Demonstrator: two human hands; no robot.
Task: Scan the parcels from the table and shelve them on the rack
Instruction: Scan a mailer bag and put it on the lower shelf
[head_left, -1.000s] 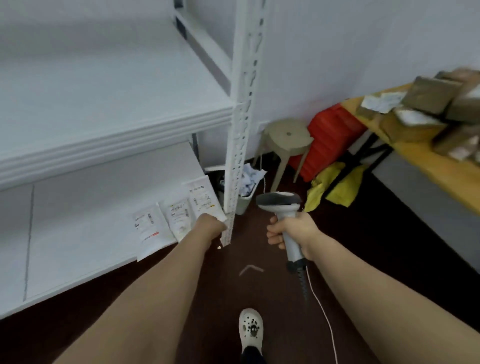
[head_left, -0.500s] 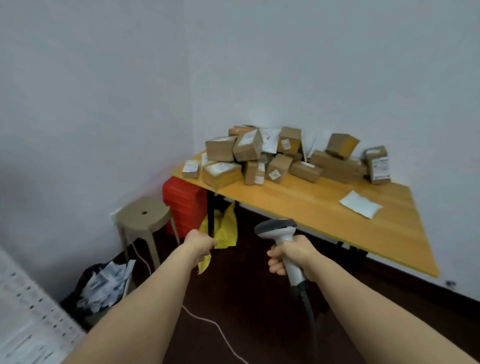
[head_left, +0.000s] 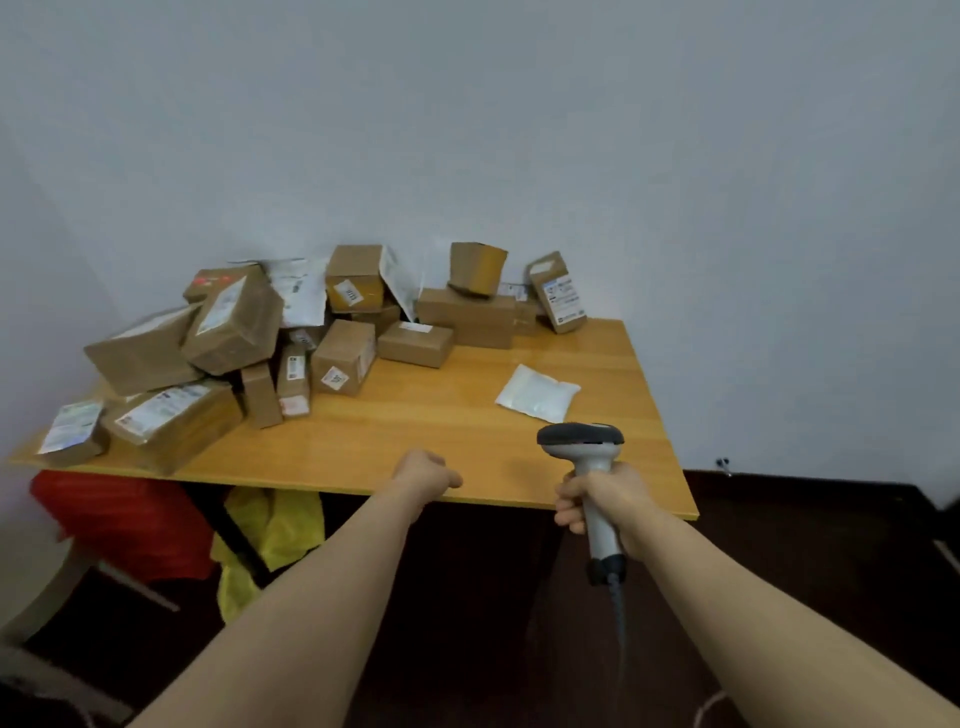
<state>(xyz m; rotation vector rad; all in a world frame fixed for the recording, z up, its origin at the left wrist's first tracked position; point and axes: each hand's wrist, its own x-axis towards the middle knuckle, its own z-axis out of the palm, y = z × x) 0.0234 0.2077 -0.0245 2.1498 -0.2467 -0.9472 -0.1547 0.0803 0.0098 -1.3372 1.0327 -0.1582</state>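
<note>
Right hand (head_left: 623, 493) grips one scanner (head_left: 581, 441); left hand (head_left: 423, 470) clenched, empty. Worktop (head_left: 441, 431): one white pouch (head_left: 537, 392) at 1 o'clock, over a dozen boxes (head_left: 343, 356) piled at 11 o'clock.

We note wooden bench (head_left: 441, 441), orange-brown top. Cardboard parcels (head_left: 234, 322) heaped along far edge and across left end, many stacked or tilted. Small labelled box (head_left: 72, 434) at near-left corner. White pouch (head_left: 537, 399) flat toward right edge, apart from heap.

One scanner (head_left: 582, 441), one white pouch (head_left: 537, 400), roughly fifteen boxes (head_left: 343, 358) (pile overlaps).
</note>
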